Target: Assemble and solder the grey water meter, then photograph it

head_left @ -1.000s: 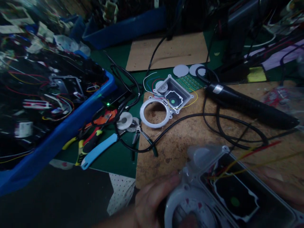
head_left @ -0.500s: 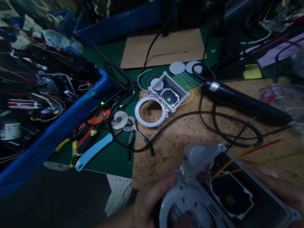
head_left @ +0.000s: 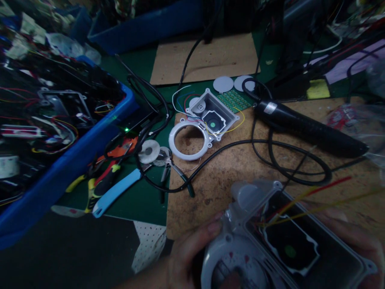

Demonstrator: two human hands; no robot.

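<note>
A grey plastic housing (head_left: 331,241), with a square box and a round ring part, is held near the camera at the bottom right. My left hand (head_left: 189,251) wraps round its ring side, a fingertip showing inside the ring. On the box's far side, my right hand (head_left: 351,233) grips the wall. Red and yellow wires stick out of the box to the right. A similar housing (head_left: 189,157) lies further off on the brown board (head_left: 216,176), its ring toward me, beside a green circuit board (head_left: 233,100).
A blue bin (head_left: 69,160) full of wired parts fills the left. Pliers (head_left: 180,174), a light-blue-handled tool (head_left: 117,192) and a solder spool (head_left: 148,151) lie beside it. A black cylindrical tool (head_left: 309,128) with looping cable rests at right. Cardboard (head_left: 207,60) lies behind.
The view has shifted slightly, so the table items appear a little further left. Both hands keep their hold on the housing, which looks almost unmoved.
</note>
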